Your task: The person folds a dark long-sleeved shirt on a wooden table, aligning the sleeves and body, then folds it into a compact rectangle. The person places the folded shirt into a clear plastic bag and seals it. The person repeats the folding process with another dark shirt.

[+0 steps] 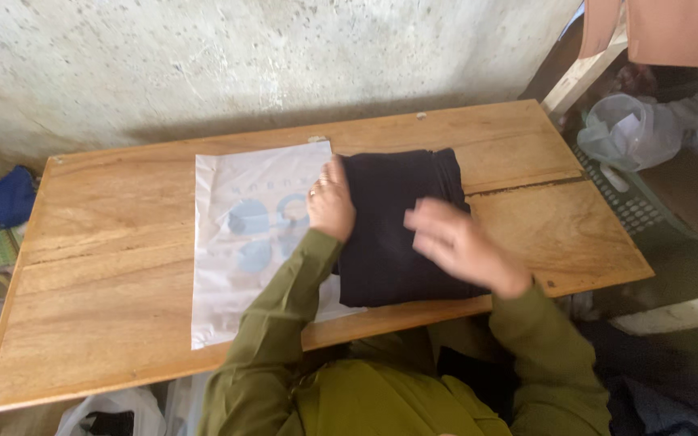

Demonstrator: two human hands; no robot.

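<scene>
Down nearest to me, my olive-green sleeves run out from my chest toward the bench. My right hand lies over the folded black garment, fingers spread loose and flat on the cloth, a little blurred, so I cannot tell how hard it presses; it closes on nothing. Its grip is open, palm down, over the right half of the garment.

Just to the left of that hand, my left hand rests on the garment's left edge, fingers together and pointing away from me, a ring on one finger. That grip too is open and flat, pinching nothing that I can see.

Under and to the left of my left hand lies a white plastic mailer bag with pale blue round shapes on it; the black garment overlaps its right side. Both lie flat on the wooden bench.

Farther off, beyond both hands, a rough grey wall rises behind the bench. Well to the right of my right hand stands a clear plastic jug on a dark surface. Well to the left of my left hand a blue cloth lies past the bench end.
</scene>
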